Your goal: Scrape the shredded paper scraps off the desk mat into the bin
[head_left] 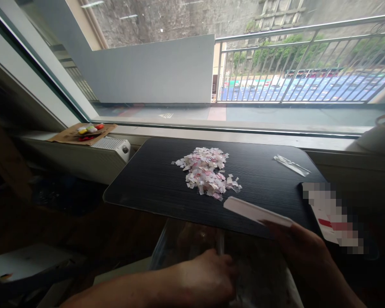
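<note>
A pile of small white and pink paper scraps (206, 172) lies in the middle of a black table (147, 179). My right hand (300, 248) is closed on a flat white strip (256, 211) whose far end points at the pile. My left hand (208, 278) is below the table's front edge, closed on the rim of a clear plastic bag (186, 244) held under the edge. What its fingers pinch is partly hidden.
A clear plastic wrapper (291, 165) lies at the table's back right. A white and red card (332, 218), blurred out, sits at the right edge. A radiator (111, 145) with cardboard and coloured bits (88, 129) stands left, under the window.
</note>
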Available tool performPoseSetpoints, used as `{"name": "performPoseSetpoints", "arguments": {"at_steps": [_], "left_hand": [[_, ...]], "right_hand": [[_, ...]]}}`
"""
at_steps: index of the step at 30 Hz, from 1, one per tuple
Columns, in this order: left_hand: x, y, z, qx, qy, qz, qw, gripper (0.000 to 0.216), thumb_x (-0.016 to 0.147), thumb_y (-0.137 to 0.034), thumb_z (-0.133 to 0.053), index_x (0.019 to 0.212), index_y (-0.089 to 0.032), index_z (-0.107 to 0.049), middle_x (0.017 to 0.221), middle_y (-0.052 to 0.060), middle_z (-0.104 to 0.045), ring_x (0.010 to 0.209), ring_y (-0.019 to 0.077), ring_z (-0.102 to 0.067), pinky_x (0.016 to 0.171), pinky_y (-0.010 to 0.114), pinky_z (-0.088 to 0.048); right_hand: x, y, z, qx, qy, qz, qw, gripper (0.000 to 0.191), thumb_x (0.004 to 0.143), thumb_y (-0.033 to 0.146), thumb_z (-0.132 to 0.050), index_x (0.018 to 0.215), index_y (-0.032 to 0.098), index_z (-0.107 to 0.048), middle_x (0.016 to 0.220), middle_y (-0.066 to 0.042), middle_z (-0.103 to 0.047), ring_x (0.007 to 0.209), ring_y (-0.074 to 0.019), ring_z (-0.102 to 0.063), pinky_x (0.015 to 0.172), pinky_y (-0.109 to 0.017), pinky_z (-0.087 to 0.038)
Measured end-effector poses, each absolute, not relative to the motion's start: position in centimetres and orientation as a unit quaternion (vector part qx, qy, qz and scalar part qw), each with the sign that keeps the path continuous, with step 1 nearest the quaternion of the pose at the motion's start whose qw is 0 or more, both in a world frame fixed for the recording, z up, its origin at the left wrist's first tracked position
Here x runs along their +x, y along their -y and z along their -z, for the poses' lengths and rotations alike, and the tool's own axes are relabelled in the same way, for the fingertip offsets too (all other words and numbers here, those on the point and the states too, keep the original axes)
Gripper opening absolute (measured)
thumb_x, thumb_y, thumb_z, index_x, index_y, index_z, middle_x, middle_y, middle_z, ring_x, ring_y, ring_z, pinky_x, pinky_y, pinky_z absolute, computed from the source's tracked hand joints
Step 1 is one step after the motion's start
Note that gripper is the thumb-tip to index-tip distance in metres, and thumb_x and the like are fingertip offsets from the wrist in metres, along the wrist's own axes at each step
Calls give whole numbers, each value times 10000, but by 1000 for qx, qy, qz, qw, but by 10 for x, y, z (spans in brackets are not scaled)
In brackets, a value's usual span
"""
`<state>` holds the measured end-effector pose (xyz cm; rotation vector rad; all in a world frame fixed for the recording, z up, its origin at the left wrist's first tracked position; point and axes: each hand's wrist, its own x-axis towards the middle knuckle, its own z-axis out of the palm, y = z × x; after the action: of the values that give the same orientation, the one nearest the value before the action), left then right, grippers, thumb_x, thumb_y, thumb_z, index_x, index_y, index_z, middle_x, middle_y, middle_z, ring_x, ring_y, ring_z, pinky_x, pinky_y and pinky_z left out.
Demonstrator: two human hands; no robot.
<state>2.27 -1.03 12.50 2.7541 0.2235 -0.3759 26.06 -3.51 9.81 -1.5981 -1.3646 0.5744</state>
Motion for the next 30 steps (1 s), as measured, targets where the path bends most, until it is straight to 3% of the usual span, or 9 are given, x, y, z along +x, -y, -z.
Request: {"name": "performPoseSetpoints", "arguments": {"at_steps": [14,19,25,30], "left_hand": [[10,25,-114,974,-110,105,166,169,832,-152,-673,685,-152,-590,813,39,-625,794,181,-520,484,336,-250],[-5,26,-114,965,-147,127,177,144,808,-151,-699,688,-170,-620,814,36,-624,800,192,-515,493,338,-220],[-11,22,-118,959,-156,134,194,154,841,-196,-695,697,-182,-641,844,33,-635,831,196,-520,520,340,-227],[-1,21,-111,958,-164,134,191,161,836,-229,-724,702,-180,-650,848,29,-647,831,182,-518,523,327,-203]], "right_hand": [[294,43,-109,-693,540,-210,429,199,799,434,-701,894,305,-819,883,1,-834,860,-288,-781,744,-351,-602],[294,24,-96,-668,525,-275,451,314,763,539,-736,888,266,-829,921,-43,-842,930,-334,-776,824,-405,-608],[296,28,-91,-637,508,-359,455,369,737,621,-776,848,275,-839,895,-42,-841,875,-299,-777,802,-363,-615],[301,21,-88,-637,522,-358,439,484,738,700,-739,860,242,-840,881,-71,-836,834,-297,-773,722,-352,-614]]}}
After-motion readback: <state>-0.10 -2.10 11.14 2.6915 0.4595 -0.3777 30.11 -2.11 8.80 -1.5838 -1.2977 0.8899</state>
